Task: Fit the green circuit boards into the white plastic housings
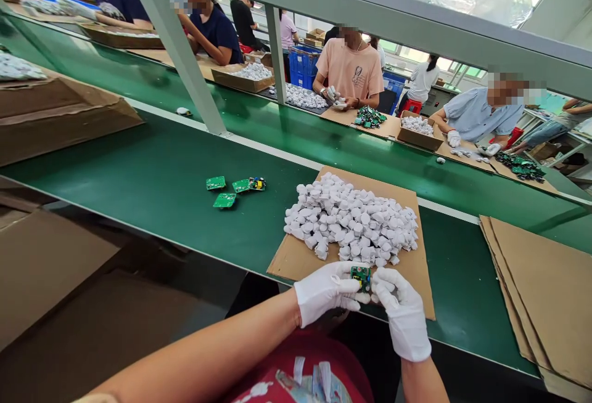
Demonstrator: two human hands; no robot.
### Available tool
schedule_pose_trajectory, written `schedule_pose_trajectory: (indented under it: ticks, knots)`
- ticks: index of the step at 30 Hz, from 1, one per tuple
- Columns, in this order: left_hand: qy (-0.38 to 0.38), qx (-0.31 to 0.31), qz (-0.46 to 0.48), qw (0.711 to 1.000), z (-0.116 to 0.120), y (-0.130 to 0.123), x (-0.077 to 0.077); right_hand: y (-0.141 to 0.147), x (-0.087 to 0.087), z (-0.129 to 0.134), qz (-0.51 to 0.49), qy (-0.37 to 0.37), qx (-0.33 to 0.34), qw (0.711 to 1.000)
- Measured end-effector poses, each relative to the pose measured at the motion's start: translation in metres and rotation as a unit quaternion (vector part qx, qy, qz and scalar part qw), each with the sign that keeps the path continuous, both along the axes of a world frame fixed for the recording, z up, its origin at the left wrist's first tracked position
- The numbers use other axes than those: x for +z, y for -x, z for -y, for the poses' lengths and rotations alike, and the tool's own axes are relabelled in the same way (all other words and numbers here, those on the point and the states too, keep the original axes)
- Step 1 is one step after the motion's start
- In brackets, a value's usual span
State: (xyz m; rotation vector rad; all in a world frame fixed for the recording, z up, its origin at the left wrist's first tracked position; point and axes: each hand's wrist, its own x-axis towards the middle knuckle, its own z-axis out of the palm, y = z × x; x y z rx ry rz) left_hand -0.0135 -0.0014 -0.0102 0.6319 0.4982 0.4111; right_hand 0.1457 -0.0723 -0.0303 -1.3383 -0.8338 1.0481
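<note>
My left hand [329, 292], in a white glove, grips a small green circuit board [360, 278] between thumb and fingers. Its component side, with a yellow part, faces up. My right hand [400, 305], also gloved in white, has its fingers curled in at the board's right edge; its fingertips partly hide whatever they pinch there. Just beyond both hands, a heap of small white plastic pieces [354, 218] lies on a cardboard sheet [296, 258]. Several more circuit boards [224, 200] rest on the green work surface to the left.
Stacked cardboard sheets [546, 286] lie at the right, and a cardboard box [65, 113] stands at the left. A grey metal frame [178, 52] rises ahead. Past it runs a green conveyor belt [296, 129], with co-workers [354, 70] seated along its far side.
</note>
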Motion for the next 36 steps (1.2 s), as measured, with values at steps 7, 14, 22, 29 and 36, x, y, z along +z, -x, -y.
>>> schedule_pose_trajectory:
  ticks: [7, 14, 22, 29, 36]
  knots:
    - [0.001, 0.038, -0.027, 0.999, 0.000, 0.000, -0.007, -0.003, 0.012, 0.007, -0.006, -0.003, 0.007, 1.000]
    - [-0.053, 0.044, -0.058, 0.996, -0.001, -0.002, -0.008, 0.002, 0.019, 0.005, 0.226, -0.084, 0.007, 0.971]
    - [-0.121, 0.061, -0.030, 0.990, 0.004, -0.005, -0.010, 0.008, 0.007, 0.005, 0.409, -0.153, -0.044, 0.898]
    - [-0.212, 0.117, -0.046, 0.969, 0.011, -0.008, -0.012, 0.009, 0.006, 0.003, 0.524, -0.212, -0.084, 0.821]
    - [-0.308, 0.079, -0.119, 0.941, 0.013, -0.005, 0.002, 0.009, 0.000, 0.002, 0.576, -0.245, -0.071, 0.777]
